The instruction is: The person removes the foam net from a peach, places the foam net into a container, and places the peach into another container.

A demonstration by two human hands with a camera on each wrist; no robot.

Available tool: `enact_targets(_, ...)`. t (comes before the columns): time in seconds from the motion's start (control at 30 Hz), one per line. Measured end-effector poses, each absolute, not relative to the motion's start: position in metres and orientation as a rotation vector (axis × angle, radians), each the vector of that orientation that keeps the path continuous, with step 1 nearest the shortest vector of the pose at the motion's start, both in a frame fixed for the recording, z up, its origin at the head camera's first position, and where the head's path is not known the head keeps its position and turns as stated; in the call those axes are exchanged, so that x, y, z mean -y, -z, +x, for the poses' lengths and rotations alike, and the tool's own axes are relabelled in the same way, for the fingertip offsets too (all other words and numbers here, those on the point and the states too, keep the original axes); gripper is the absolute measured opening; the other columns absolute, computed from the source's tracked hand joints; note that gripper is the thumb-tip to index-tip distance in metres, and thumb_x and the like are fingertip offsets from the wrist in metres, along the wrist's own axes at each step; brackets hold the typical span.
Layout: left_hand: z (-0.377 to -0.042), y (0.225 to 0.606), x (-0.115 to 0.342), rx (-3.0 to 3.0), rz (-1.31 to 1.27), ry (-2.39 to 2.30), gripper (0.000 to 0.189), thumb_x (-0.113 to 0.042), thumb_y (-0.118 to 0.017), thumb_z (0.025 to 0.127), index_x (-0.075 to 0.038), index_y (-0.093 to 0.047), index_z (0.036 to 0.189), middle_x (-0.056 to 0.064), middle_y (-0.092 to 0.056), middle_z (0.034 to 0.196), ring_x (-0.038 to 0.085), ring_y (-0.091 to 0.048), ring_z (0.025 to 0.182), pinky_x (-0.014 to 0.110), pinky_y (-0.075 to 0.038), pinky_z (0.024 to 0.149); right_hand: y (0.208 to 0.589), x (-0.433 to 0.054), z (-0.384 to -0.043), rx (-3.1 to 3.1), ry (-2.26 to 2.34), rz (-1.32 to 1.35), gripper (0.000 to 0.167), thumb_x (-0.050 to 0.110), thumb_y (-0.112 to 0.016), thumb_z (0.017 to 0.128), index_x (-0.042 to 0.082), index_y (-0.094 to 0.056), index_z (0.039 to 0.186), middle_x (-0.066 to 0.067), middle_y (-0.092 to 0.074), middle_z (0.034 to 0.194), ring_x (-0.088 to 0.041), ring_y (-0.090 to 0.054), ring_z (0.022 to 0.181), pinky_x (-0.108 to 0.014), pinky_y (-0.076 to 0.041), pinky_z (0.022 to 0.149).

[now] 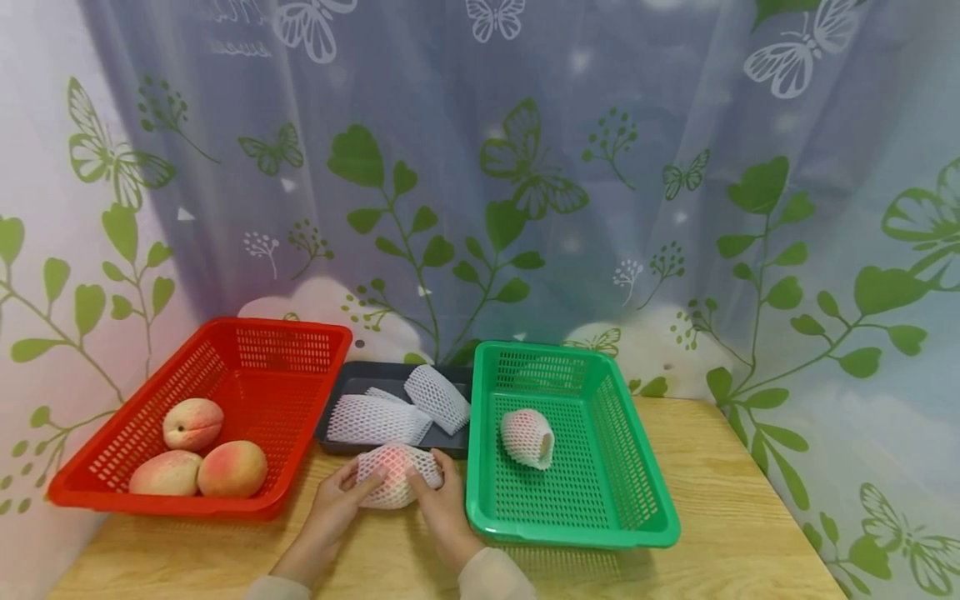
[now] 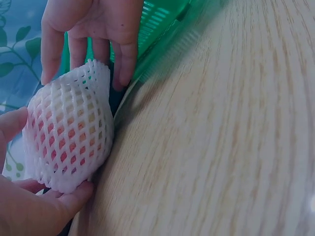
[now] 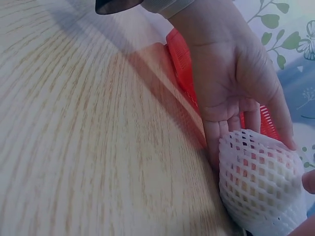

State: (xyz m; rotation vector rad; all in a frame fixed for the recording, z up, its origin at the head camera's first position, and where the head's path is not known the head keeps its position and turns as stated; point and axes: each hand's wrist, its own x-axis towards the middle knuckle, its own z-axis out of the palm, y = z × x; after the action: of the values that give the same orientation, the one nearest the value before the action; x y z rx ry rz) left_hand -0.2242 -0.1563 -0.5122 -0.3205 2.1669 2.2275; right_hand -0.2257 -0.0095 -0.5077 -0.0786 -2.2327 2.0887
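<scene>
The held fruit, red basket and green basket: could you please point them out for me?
Held fruit [image 1: 395, 473]: head view, middle of its netting.
Red basket [image 1: 161, 502]: head view, near rim.
Green basket [image 1: 573, 535]: head view, near rim.

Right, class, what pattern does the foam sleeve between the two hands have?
The foam sleeve is a white diamond mesh, clearest in the left wrist view.

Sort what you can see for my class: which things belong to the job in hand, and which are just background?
Likely part of the job:
netted peach, held by the left hand and right hand
three bare peaches in the red basket
foam nets in the dark tray
green basket holding a second wrapped peach

Just background:
printed curtain
wooden table beneath
</scene>
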Motion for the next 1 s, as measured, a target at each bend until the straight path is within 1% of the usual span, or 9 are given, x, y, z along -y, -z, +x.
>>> enact_targets(0.13, -0.224, 0.511, 0.158, -2.181, -0.311, -2.230, 0.073, -0.021, -0.068, 0.090, 0.008, -0.029, 0.145, 0.035, -0.034, 0.144, 0.040, -0.035, 0.133, 0.048, -0.032, 0.109, 0.505, 0.010, -0.224, 2.245, -2.012, -0.037, 0.053, 0.015, -0.066, 0.090, -0.004, -0.045, 0.135, -0.025, -0.046, 0.135, -0.041, -0.041, 0.128, -0.054, -0.034, 0.107)
enact_targets(0.23, -0.224, 0.509, 0.160, -2.209, -0.311, -2.219, 0.072, -0.019, -0.068, 0.090, 0.005, -0.031, 0.146, 0.034, -0.034, 0.144, 0.040, -0.034, 0.134, 0.050, -0.031, 0.110, 0.502, 0.010, -0.222, 2.246, -1.890, 0.045, 0.053, 0.013, -0.067, 0.088, -0.005, -0.046, 0.134, -0.026, -0.045, 0.137, -0.042, -0.039, 0.129, -0.056, -0.031, 0.107)
enact_targets(0.33, -0.224, 0.506, 0.161, -2.268, -0.287, -2.202, 0.069, -0.016, -0.067, 0.090, 0.005, -0.031, 0.146, 0.034, -0.035, 0.143, 0.043, -0.036, 0.132, 0.050, -0.033, 0.109, 0.500, 0.011, -0.221, 2.239, -1.765, 0.131, 0.052, 0.012, -0.069, 0.086, -0.007, -0.049, 0.131, -0.027, -0.046, 0.135, -0.043, -0.041, 0.127, -0.057, -0.032, 0.106)
enact_targets(0.43, -0.224, 0.503, 0.161, -2.345, -0.249, -2.171, 0.066, -0.014, -0.067, 0.090, 0.006, -0.034, 0.144, 0.032, -0.038, 0.143, 0.043, -0.038, 0.131, 0.050, -0.034, 0.108, 0.497, 0.011, -0.221, 2.239, -1.664, 0.199, 0.051, 0.012, -0.070, 0.085, -0.007, -0.051, 0.129, -0.027, -0.047, 0.134, -0.043, -0.044, 0.125, -0.057, -0.035, 0.104)
enact_targets(0.57, -0.225, 0.495, 0.161, -2.444, -0.163, -2.149, 0.062, -0.011, -0.068, 0.088, 0.007, -0.039, 0.141, 0.029, -0.042, 0.142, 0.041, -0.039, 0.132, 0.048, -0.031, 0.110, 0.485, 0.010, -0.223, 2.264, -1.562, 0.280, 0.051, 0.014, -0.069, 0.086, -0.004, -0.051, 0.130, -0.023, -0.048, 0.135, -0.040, -0.045, 0.126, -0.055, -0.036, 0.104)
enact_targets(0.67, -0.225, 0.485, 0.160, -2.487, -0.070, -2.152, 0.061, -0.008, -0.067, 0.088, 0.009, -0.040, 0.140, 0.029, -0.042, 0.142, 0.041, -0.037, 0.133, 0.049, -0.029, 0.111, 0.471, 0.006, -0.224, 2.274, -1.573, 0.327, 0.051, 0.014, -0.067, 0.087, -0.002, -0.050, 0.132, -0.020, -0.047, 0.138, -0.037, -0.043, 0.129, -0.054, -0.036, 0.105)
enact_targets(0.8, -0.221, 0.466, 0.162, -2.506, -0.005, -2.110, 0.065, -0.015, -0.069, 0.088, 0.004, -0.039, 0.143, 0.024, -0.041, 0.145, 0.039, -0.035, 0.136, 0.049, -0.028, 0.112, 0.451, -0.003, -0.223, 2.259, -1.689, 0.381, 0.053, 0.017, -0.065, 0.090, 0.002, -0.047, 0.137, -0.018, -0.043, 0.143, -0.035, -0.038, 0.133, -0.054, -0.033, 0.108)
enact_targets(0.9, -0.216, 0.450, 0.164, -2.503, 0.038, -2.086, 0.068, -0.022, -0.070, 0.089, -0.002, -0.038, 0.145, 0.019, -0.039, 0.149, 0.034, -0.032, 0.139, 0.046, -0.027, 0.113, 0.439, -0.014, -0.222, 2.239, -1.745, 0.413, 0.053, 0.020, -0.063, 0.093, 0.005, -0.043, 0.141, -0.017, -0.039, 0.146, -0.035, -0.034, 0.136, -0.056, -0.030, 0.109)
enact_targets(1.0, -0.212, 0.436, 0.168, -2.527, 0.093, -2.082, 0.067, -0.024, -0.070, 0.089, -0.005, -0.038, 0.145, 0.016, -0.038, 0.150, 0.031, -0.030, 0.140, 0.045, -0.026, 0.113, 0.431, -0.027, -0.222, 2.214, -1.748, 0.425, 0.053, 0.020, -0.061, 0.094, 0.008, -0.042, 0.142, -0.014, -0.038, 0.148, -0.034, -0.033, 0.137, -0.056, -0.029, 0.109)
